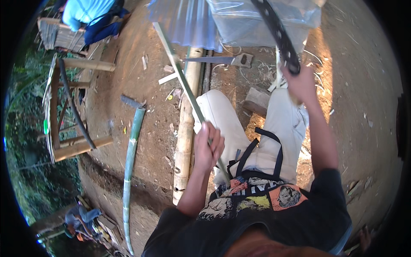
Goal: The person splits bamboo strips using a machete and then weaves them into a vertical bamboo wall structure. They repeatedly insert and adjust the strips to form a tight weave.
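Note:
My left hand point(208, 145) is closed around a long, thin green bamboo strip point(185, 83), which slants from my waist up to the far left. In my raised right hand point(302, 83), over my right knee, is a long dark tool point(278, 34) shaped like a machete, with light specks along it. Its far end runs out of the picture at the top, and its grip is mostly hidden by the fingers. The tool and the strip are well apart. Beyond my knees lies a handsaw point(218, 60) with a grey handle, across a pale bamboo pole point(184, 137).
A wooden block point(257, 100) sits between my knees. Left lie a green bamboo pole point(130, 171) and a dark blade point(130, 101). Corrugated sheet point(184, 23) and clear plastic point(261, 28) lie ahead. A wooden frame point(81, 145) and two people are farther left.

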Demonstrator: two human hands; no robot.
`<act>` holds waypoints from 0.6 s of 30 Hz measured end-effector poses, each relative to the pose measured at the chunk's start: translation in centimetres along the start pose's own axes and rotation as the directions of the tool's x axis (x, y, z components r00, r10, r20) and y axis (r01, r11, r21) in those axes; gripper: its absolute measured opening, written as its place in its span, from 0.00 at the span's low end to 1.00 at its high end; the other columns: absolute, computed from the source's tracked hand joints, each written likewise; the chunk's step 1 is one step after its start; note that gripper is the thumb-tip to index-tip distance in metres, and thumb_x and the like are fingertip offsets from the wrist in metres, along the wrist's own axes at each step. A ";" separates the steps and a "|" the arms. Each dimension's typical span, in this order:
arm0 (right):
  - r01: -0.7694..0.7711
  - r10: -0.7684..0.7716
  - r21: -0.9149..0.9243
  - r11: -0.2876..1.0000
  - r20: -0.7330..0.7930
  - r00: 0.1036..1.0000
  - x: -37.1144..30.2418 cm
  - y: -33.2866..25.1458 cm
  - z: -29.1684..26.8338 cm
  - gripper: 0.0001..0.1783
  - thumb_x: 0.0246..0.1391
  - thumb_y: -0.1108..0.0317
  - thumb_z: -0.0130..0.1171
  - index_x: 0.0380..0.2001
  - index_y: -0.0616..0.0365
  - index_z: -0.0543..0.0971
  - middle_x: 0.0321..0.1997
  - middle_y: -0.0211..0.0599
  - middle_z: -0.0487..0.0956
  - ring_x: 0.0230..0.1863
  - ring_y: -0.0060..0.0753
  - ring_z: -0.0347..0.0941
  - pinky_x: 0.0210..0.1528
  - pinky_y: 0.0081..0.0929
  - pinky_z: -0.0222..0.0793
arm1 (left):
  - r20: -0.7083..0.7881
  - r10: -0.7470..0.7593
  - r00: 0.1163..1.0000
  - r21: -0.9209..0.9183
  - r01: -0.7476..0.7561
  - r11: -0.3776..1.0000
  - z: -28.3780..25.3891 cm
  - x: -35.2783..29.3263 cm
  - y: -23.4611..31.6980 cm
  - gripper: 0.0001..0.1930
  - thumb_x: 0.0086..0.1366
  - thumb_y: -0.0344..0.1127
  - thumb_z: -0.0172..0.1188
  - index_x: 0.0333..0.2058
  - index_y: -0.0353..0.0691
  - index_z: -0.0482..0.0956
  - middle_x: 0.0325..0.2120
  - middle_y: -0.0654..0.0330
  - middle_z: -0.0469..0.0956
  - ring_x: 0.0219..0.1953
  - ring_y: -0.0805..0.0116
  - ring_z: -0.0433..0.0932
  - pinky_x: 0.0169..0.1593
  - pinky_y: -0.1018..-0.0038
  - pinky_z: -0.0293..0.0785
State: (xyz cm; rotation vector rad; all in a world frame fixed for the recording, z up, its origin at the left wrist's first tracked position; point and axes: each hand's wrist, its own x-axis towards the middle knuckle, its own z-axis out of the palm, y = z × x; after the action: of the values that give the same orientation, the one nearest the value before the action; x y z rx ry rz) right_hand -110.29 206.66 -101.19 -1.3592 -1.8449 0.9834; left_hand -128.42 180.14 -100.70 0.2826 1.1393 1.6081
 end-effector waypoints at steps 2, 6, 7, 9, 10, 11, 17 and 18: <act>-0.245 0.201 0.126 0.961 0.288 0.936 -4.2 -1.2 1.8 0.28 0.52 0.43 0.70 0.22 0.60 0.79 0.15 0.27 0.75 0.15 0.20 0.69 0.20 0.25 0.66 | -0.118 0.163 0.980 -0.100 -0.175 0.979 1.1 3.4 0.5 0.26 0.76 0.60 0.36 0.26 0.46 0.58 0.13 0.68 0.54 0.11 0.74 0.53 0.14 0.76 0.51; -0.352 0.137 0.362 0.863 0.504 0.853 -10.8 -1.7 3.8 0.23 0.55 0.50 0.71 0.23 0.59 0.77 0.18 0.25 0.74 0.17 0.16 0.68 0.21 0.21 0.66 | -0.150 0.447 0.882 -0.129 -0.466 0.875 3.5 7.0 2.0 0.27 0.75 0.64 0.34 0.31 0.45 0.58 0.19 0.63 0.58 0.18 0.65 0.64 0.23 0.69 0.66; -0.380 0.129 0.398 0.835 0.531 0.838 -11.7 -1.6 4.1 0.23 0.54 0.52 0.72 0.22 0.59 0.75 0.19 0.27 0.75 0.18 0.16 0.69 0.21 0.20 0.66 | -0.153 0.464 0.872 -0.100 -0.481 0.871 3.6 7.2 1.8 0.27 0.75 0.64 0.33 0.31 0.44 0.59 0.19 0.62 0.59 0.19 0.64 0.66 0.26 0.68 0.67; -0.365 0.114 0.405 0.838 0.525 0.844 -12.2 -1.3 4.1 0.22 0.53 0.56 0.73 0.20 0.58 0.72 0.20 0.29 0.76 0.20 0.17 0.71 0.22 0.21 0.67 | -0.147 0.489 0.860 -0.052 -0.500 0.864 3.7 7.5 1.5 0.28 0.75 0.65 0.31 0.33 0.43 0.59 0.21 0.59 0.61 0.22 0.61 0.68 0.30 0.66 0.69; -0.321 0.100 0.380 0.868 0.499 0.861 -12.1 -1.0 3.9 0.22 0.52 0.58 0.74 0.21 0.57 0.71 0.21 0.31 0.77 0.21 0.17 0.72 0.23 0.21 0.67 | -0.153 0.515 0.843 -0.023 -0.524 0.851 3.5 7.5 1.7 0.29 0.75 0.65 0.30 0.33 0.42 0.60 0.21 0.59 0.62 0.23 0.61 0.69 0.31 0.66 0.70; -0.274 0.085 0.352 0.895 0.470 0.879 -12.0 -0.7 3.7 0.22 0.51 0.61 0.75 0.21 0.57 0.70 0.22 0.32 0.78 0.22 0.18 0.73 0.23 0.21 0.68 | -0.153 0.540 0.827 0.002 -0.547 0.837 3.4 7.4 1.9 0.29 0.75 0.65 0.30 0.33 0.42 0.60 0.21 0.58 0.63 0.23 0.61 0.69 0.32 0.66 0.70; -0.329 0.019 0.381 0.864 0.627 0.778 -11.1 -0.9 1.8 0.21 0.45 0.75 0.76 0.27 0.54 0.68 0.28 0.37 0.81 0.33 0.23 0.79 0.35 0.26 0.75 | -0.137 0.545 0.827 0.018 -0.548 0.836 2.2 7.5 2.0 0.28 0.76 0.62 0.31 0.36 0.40 0.64 0.23 0.57 0.67 0.26 0.60 0.73 0.36 0.66 0.71; -0.317 0.002 0.391 0.864 0.627 0.779 -11.1 -1.1 1.6 0.21 0.45 0.77 0.75 0.26 0.54 0.68 0.28 0.37 0.81 0.33 0.23 0.79 0.35 0.26 0.75 | -0.142 0.527 0.838 0.029 -0.529 0.848 2.1 7.2 2.0 0.27 0.77 0.60 0.32 0.38 0.39 0.65 0.23 0.57 0.68 0.27 0.60 0.74 0.37 0.66 0.71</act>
State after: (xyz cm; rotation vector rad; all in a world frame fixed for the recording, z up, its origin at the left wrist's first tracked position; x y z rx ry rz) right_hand -109.25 195.42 -101.74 -0.9547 -1.7262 2.0189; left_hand -131.03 187.50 -100.68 0.5151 1.2291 2.1514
